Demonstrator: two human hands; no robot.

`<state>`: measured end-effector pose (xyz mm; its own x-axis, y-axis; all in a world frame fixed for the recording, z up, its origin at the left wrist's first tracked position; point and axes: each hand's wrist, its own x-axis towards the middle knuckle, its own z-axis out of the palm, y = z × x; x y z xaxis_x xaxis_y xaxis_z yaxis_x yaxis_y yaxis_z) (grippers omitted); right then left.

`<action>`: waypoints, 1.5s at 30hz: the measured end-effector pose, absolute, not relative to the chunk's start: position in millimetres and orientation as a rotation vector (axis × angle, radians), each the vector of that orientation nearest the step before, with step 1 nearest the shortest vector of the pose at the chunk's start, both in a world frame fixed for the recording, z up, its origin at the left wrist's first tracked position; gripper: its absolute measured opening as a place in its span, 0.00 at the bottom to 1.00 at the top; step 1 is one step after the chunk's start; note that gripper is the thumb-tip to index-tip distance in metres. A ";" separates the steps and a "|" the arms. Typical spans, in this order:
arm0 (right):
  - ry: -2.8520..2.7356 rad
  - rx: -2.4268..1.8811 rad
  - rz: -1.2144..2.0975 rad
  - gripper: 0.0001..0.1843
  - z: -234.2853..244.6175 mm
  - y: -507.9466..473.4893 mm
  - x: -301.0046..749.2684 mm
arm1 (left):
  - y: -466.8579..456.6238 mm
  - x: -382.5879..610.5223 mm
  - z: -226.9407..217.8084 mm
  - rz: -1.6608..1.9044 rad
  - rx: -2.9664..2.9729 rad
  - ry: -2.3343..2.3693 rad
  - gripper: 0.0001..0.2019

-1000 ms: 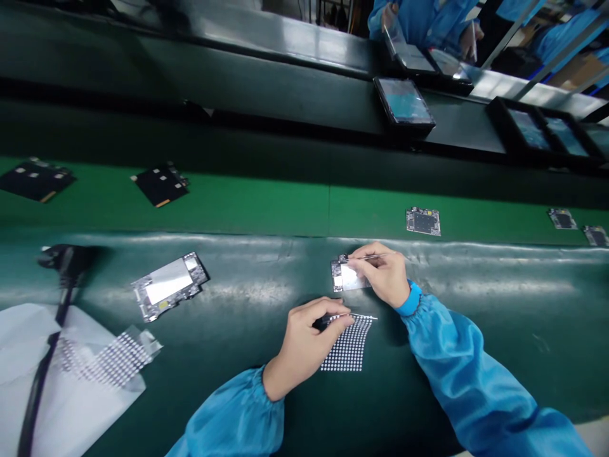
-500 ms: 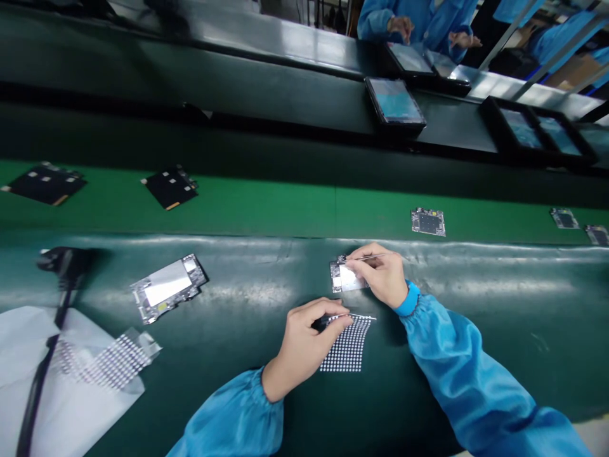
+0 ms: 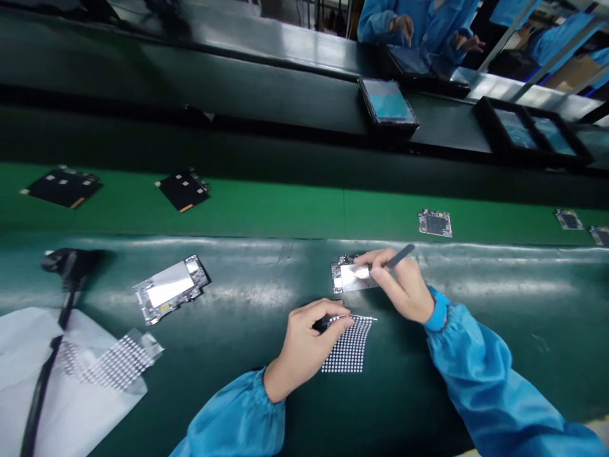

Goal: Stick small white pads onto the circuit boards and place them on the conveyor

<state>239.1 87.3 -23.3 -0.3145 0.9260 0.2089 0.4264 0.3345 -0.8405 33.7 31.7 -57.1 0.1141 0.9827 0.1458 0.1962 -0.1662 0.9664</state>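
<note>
My left hand [image 3: 304, 352] pinches the top edge of a sheet of small white round stickers [image 3: 346, 352] between thumb and fingers. Grey tweezers [image 3: 401, 255] are in my right hand [image 3: 404, 289], their handle pointing up and right. That hand is over the right part of a circuit board [image 3: 354, 278] with a shiny silver plate. The tweezer tips are hard to make out against the plate. A second circuit board [image 3: 171, 289], also with a silver plate, lies to the left on the dark green bench.
A green belt [image 3: 285, 209] carries black-covered boards [image 3: 183, 189] at left and bare boards [image 3: 435, 223] at right. A black plug and cable [image 3: 71, 273] cross a white bag [image 3: 28, 336] holding another dotted sheet [image 3: 118, 363]. Trays with screens [image 3: 387, 101] and a co-worker [image 3: 428, 25] are beyond.
My right hand has shifted right and turned, so the tweezers' handle now tilts upward and more of the silver plate shows. Boards on the belt have moved right. My left hand stays with the sheet.
</note>
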 end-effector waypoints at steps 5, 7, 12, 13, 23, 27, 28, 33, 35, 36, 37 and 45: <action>-2.390 -1.193 0.632 0.15 -30.6 89.6 255.3 | 31.2 33.7 -56.8 1.143 1.500 1.198 0.01; -2.369 -1.285 0.547 0.17 -31.8 112.6 259.6 | 31.1 34.0 -56.9 1.145 1.490 1.206 0.00; -2.107 -1.277 0.624 0.13 -3.1 136.8 257.5 | 32.0 32.9 -57.3 1.154 1.476 1.217 0.01; -2.091 -1.236 0.727 0.14 3.9 128.1 254.5 | 32.4 32.2 -57.1 1.161 1.477 1.222 0.01; -2.274 -1.224 0.877 0.08 -6.4 59.3 242.3 | 33.4 30.0 -54.9 1.179 1.436 1.224 0.06; -2.233 -1.243 0.878 0.05 -8.5 64.0 246.3 | 32.9 29.6 -58.7 1.165 1.372 1.227 0.06; -2.228 -1.249 0.885 0.05 -8.4 64.1 246.7 | 32.9 29.4 -59.4 1.164 1.375 1.231 0.05; -2.184 -1.255 0.988 0.05 -10.8 61.7 245.6 | 34.4 28.5 -59.3 1.187 1.429 1.272 0.02; -2.163 -1.247 1.018 0.05 -12.3 60.9 244.7 | 35.3 28.2 -58.4 1.193 1.439 1.281 0.02; -2.154 -1.240 1.030 0.05 -12.9 60.7 244.3 | 35.7 28.0 -57.9 1.197 1.442 1.283 0.02; -2.146 -1.233 1.040 0.05 -13.2 60.7 244.1 | 36.1 27.9 -57.6 1.203 1.443 1.282 0.02; -1.863 -1.216 1.077 0.09 -10.2 67.2 255.2 | 37.1 27.2 -57.5 1.262 1.464 1.258 0.03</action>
<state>255.2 67.2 -10.2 -0.3525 0.9319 0.0854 0.3911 0.2296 -0.8913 27.2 37.1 -57.5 0.0024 0.9844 0.1757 0.1727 -0.1735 0.9696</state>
